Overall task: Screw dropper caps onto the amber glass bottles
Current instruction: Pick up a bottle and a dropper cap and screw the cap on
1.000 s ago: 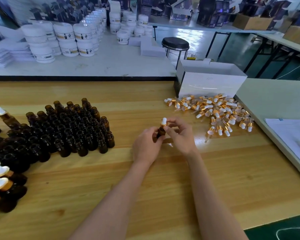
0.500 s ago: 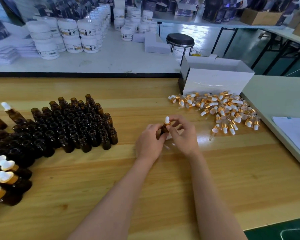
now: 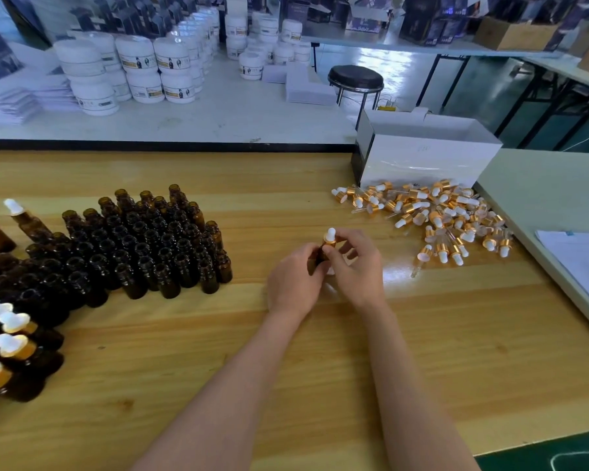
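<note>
Left hand grips bottle upright above table; right hand pinches its cap. Open bottles left of grip, loose caps right; bare wood nearer.

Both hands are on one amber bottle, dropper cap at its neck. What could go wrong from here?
Cross-threading: the left hand covers most of the bottle while the right hand pinches the dropper cap, so alignment is hard to see.
Knock-over: the open bottles stand tightly packed left of the hands; a careless set-down may tip several.
Scatter: the loose caps lie spread right of the right hand; a sweep might break their pipettes.
</note>
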